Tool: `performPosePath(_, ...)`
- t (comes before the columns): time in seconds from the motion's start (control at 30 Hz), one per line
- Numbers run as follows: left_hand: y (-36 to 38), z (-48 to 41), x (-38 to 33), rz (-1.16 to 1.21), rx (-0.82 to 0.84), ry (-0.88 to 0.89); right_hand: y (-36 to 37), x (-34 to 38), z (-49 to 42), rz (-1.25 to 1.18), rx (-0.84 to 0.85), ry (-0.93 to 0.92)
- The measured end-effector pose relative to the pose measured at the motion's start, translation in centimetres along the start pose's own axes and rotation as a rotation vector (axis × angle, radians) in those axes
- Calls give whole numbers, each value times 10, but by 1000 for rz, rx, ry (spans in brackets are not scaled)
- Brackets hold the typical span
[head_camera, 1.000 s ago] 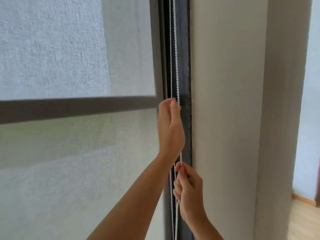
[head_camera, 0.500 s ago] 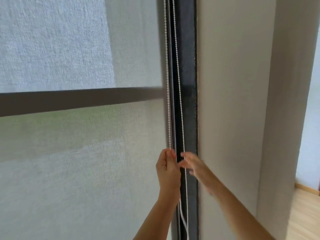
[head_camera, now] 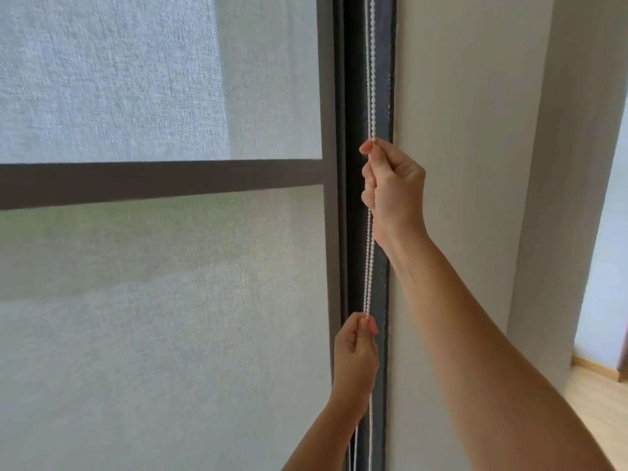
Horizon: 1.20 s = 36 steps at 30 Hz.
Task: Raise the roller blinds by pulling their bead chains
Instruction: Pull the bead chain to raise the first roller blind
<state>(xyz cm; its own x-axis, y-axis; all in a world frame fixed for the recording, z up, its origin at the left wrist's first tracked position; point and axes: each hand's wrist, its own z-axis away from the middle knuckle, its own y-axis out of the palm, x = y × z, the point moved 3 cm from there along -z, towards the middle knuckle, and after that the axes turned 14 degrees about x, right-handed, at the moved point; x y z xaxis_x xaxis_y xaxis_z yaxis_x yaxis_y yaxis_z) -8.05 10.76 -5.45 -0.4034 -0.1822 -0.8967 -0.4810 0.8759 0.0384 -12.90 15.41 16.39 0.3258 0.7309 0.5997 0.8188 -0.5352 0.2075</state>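
- White bead chain [head_camera: 369, 266] hangs along the dark window frame [head_camera: 353, 96], at the roller blind's [head_camera: 153, 334] right edge.
- Right hand [head_camera: 394, 188] pinches it high.
- Left hand [head_camera: 356, 351] pinches a strand lower down.

Chain [head_camera: 371, 62]: top end cut off by upper edge; lower loop cut off by bottom edge; the stretch inside the right hand [head_camera: 394, 188] hidden by curled fingers; strands too close together to count above that hand.
Blind [head_camera: 163, 334]: roller and bottom hem out of frame.
Left hand [head_camera: 355, 351]: palm side hidden; forearm cut off at bottom edge.
Floor [head_camera: 601, 396]: only a corner shows.
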Motion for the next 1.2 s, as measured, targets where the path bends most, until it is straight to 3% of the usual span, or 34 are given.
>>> performPosePath(0.17, -9, 17, 29, -39, 78, -84, -19, -24, 33, 43, -53, 16)
performPosePath(0.37, -40, -7, 15, -389, 47, -161, -45, -66, 74, 148, -70, 70)
performPosePath(0.47, -43, -32, -33, -399, -21, -18, -51, -92, 102, 228, -70, 125)
performPosePath(0.73, -5, -87, -128, -69, 79, 213, -56, -164, 189, 251, -139, 386)
performPosePath(0.9, -2, -92, -117, -63, 52, 266, -76, -198, 236, 302, -157, 532)
performPosePath(1.0, -6, -71, -74, -205, 12, 243, -88, -228, 268, 263, -148, 656)
performPosePath(1.1, -13, -48, -31, -318, -41, 181, -104, -248, 291, 353, -34, 861)
performPosePath(1.2, -24, -29, -10, -380, -75, 175, -122, -245, 268, 618, 394, 1064)
